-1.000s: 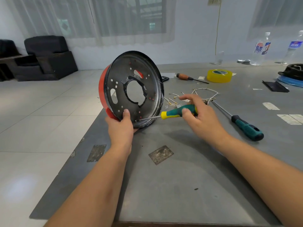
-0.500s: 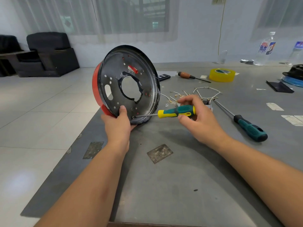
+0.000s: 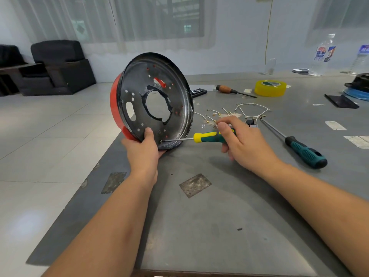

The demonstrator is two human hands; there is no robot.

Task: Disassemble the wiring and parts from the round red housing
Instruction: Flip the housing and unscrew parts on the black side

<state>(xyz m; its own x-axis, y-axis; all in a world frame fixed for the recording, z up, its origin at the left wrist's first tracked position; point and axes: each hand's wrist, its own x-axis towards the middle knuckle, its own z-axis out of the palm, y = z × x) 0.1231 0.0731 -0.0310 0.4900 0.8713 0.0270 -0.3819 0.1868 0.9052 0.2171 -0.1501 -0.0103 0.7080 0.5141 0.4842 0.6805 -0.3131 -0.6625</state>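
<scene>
Labels on the water bottle (image 3: 323, 54) and tape roll (image 3: 270, 88) (both blurred) cannot be read

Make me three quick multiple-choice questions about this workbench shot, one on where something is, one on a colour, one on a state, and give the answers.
1. Where does the roll of tape lie?
A. On the far part of the table
B. On the floor
C. Inside the housing

2. What colour is the roll of tape?
A. Blue
B. Yellow
C. White

3. How does the red housing stand?
A. Flat on the floor
B. Hanging from the window
C. Tilted up on its edge, gripped at the bottom

Answers:
1 A: the roll of tape sits on the table, far side.
2 B: it looks yellow.
3 C: the left hand grips the red housing while the right hand holds a screwdriver to it.
</scene>
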